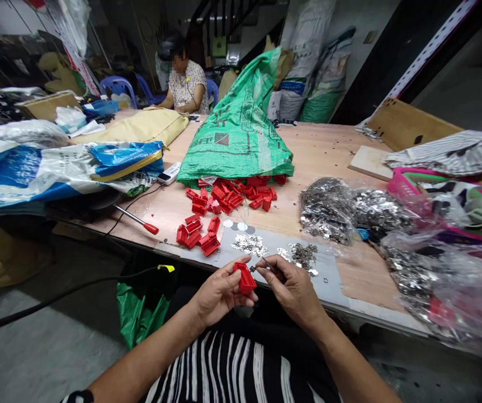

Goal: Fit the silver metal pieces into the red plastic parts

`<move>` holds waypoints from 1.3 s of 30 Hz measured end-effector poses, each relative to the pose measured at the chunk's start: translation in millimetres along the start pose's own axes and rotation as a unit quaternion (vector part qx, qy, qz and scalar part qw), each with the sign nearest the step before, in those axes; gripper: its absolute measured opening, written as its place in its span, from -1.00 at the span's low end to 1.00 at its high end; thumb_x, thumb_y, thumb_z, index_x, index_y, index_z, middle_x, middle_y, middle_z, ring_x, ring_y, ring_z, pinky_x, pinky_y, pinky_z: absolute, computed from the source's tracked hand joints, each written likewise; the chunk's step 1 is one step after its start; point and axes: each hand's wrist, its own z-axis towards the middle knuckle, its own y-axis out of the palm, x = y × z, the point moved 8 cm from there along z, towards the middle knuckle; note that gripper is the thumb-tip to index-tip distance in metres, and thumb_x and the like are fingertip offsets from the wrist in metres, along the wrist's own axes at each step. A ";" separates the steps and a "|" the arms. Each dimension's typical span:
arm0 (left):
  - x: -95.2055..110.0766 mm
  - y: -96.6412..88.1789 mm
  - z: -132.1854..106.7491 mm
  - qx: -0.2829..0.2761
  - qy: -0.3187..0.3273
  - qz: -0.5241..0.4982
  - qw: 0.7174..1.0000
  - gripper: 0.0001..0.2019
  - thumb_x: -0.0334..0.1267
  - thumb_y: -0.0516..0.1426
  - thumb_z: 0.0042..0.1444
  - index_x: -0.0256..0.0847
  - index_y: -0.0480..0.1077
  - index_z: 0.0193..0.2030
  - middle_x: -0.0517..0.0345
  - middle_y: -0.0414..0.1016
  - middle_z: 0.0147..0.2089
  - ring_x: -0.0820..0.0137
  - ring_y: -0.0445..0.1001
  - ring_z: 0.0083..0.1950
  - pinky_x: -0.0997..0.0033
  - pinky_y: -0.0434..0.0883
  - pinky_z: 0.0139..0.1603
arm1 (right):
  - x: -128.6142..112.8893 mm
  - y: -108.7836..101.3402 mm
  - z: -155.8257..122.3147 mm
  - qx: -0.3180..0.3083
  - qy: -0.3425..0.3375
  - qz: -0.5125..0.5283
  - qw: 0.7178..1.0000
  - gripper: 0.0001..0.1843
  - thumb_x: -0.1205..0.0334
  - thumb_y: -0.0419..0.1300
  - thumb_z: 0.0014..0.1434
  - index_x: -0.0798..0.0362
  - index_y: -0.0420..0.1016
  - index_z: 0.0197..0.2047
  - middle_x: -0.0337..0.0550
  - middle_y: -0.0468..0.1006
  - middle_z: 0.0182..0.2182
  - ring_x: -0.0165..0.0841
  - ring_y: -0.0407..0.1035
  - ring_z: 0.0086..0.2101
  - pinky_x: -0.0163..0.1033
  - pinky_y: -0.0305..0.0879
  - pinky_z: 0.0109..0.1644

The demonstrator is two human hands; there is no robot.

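My left hand is closed round a small red plastic housing, its hollow side turned up. Close beside it, my right hand pinches a small dark metal piece at the housing's edge; whether the two touch I cannot tell. Just beyond my hands, a pile of small shiny metal pieces and a darker pile of metal parts lie on a grey sheet. More red housings lie loose to the left of the sheet.
A green woven sack spills red housings onto the table. Clear bags of metal parts and a pink basket stand at right. A red-handled tool juts over the left edge near a blue-white sack. Another person sits across.
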 end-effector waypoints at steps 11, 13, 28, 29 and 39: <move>-16.5 -2.7 2.0 -0.041 -0.052 -0.105 0.992 -0.75 -0.20 0.17 0.13 -0.29 0.40 -0.09 0.11 0.46 -0.40 0.41 0.51 -0.45 0.52 0.40 -0.47 | -15.1 10.7 -1.1 -0.031 -0.122 -0.017 0.992 -0.86 0.32 0.06 0.27 -0.01 0.44 -0.17 -0.12 0.56 -0.30 -0.31 0.45 -0.28 -0.22 0.38 -0.19; -19.6 -2.0 2.7 -0.048 -0.062 -0.121 0.990 -0.76 -0.21 0.18 0.12 -0.29 0.40 -0.11 0.11 0.47 -0.39 0.41 0.52 -0.45 0.51 0.41 -0.45 | -18.2 10.6 -2.9 -0.032 -0.146 -0.008 0.989 -0.83 0.37 0.07 0.26 -0.01 0.45 -0.15 -0.11 0.56 -0.26 -0.31 0.45 -0.25 -0.21 0.40 -0.17; -22.1 -5.9 3.2 -0.028 -0.031 -0.159 0.986 -0.92 -0.29 0.09 0.20 -0.19 0.32 -0.17 0.18 0.44 -0.37 0.45 0.50 -0.46 0.53 0.38 -0.46 | -19.4 15.1 -3.4 -0.036 -0.133 -0.029 0.990 -0.88 0.39 0.09 0.24 0.02 0.43 -0.26 -0.16 0.51 -0.39 -0.35 0.40 -0.36 -0.27 0.33 -0.28; -22.2 -6.2 3.5 -0.032 -0.030 -0.158 0.986 -0.92 -0.28 0.09 0.20 -0.18 0.31 -0.18 0.17 0.45 -0.36 0.45 0.49 -0.47 0.54 0.36 -0.48 | -20.0 15.2 -3.4 -0.036 -0.132 -0.028 0.990 -0.88 0.39 0.09 0.24 0.02 0.42 -0.26 -0.16 0.51 -0.39 -0.35 0.40 -0.36 -0.28 0.33 -0.29; -25.7 -6.5 4.6 -0.043 -0.044 -0.173 0.983 -0.92 -0.28 0.12 0.17 -0.18 0.31 -0.20 0.18 0.45 -0.38 0.45 0.49 -0.49 0.57 0.32 -0.51 | -22.1 20.2 -5.1 -0.058 -0.134 -0.060 0.987 -0.87 0.38 0.04 0.27 0.04 0.40 -0.26 -0.12 0.48 -0.35 -0.33 0.37 -0.33 -0.26 0.31 -0.26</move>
